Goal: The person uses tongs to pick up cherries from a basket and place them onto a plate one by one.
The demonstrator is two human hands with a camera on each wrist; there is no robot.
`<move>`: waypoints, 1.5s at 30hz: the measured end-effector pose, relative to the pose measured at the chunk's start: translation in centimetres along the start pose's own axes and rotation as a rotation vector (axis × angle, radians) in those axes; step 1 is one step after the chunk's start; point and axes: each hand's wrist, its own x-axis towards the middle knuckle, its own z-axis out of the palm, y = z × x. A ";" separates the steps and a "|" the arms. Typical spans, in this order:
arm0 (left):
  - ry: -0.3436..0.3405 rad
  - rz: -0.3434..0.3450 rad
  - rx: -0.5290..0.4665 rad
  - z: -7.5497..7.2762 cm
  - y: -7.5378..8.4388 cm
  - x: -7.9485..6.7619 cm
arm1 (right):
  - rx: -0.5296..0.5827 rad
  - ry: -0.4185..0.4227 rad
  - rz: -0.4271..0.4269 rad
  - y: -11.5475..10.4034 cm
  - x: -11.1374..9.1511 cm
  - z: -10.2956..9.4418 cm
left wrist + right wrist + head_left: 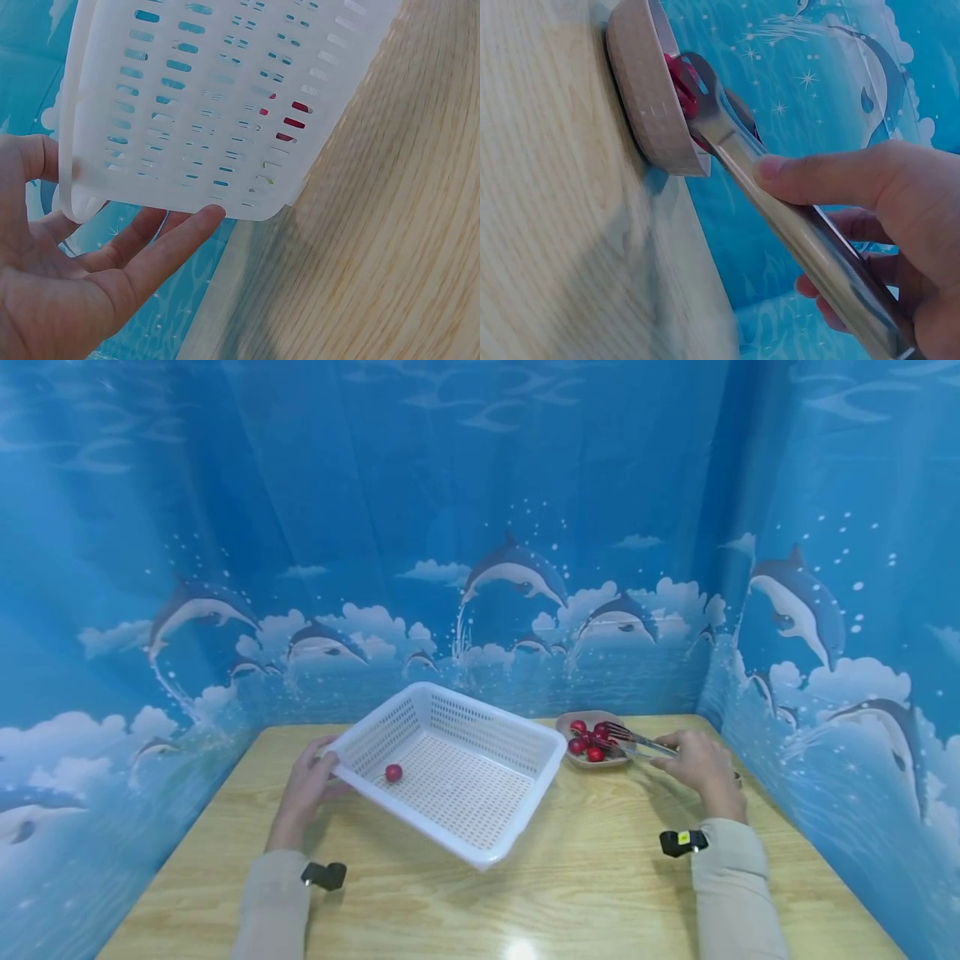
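Note:
My left hand [309, 783] grips the left corner of a white perforated plastic basket [480, 785], thumb at the rim and fingers spread under its end wall in the left wrist view. The basket stands at an angle, with one red cherry [393, 772] inside near its left end. On the right, my right hand [701, 766] holds metal tongs [780, 217] with fork-like ends, thumb on the upper arm. The tong tips reach into a small pinkish bowl [641, 90] among several red cherries [595, 754]. Whether a cherry sits between the tips, I cannot tell.
Both things are over a light wood-grain table [585, 877]. A blue curtain [375, 527] printed with dolphins encloses the back and both sides, close behind the bowl. A black camera band [684, 842] sits on the right wrist, another [324, 876] on the left.

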 end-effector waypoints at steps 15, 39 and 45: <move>-0.016 -0.009 -0.005 0.2 0.5 -0.1 | -0.042 0.073 -0.044 -2.6 0.0 -1.8; 0.003 0.000 0.005 0.0 0.1 -0.1 | 0.062 0.186 -0.263 -7.2 -0.6 -2.3; 0.003 -0.001 0.001 0.1 0.1 -0.1 | 0.072 0.156 -0.274 -8.2 -0.6 -2.0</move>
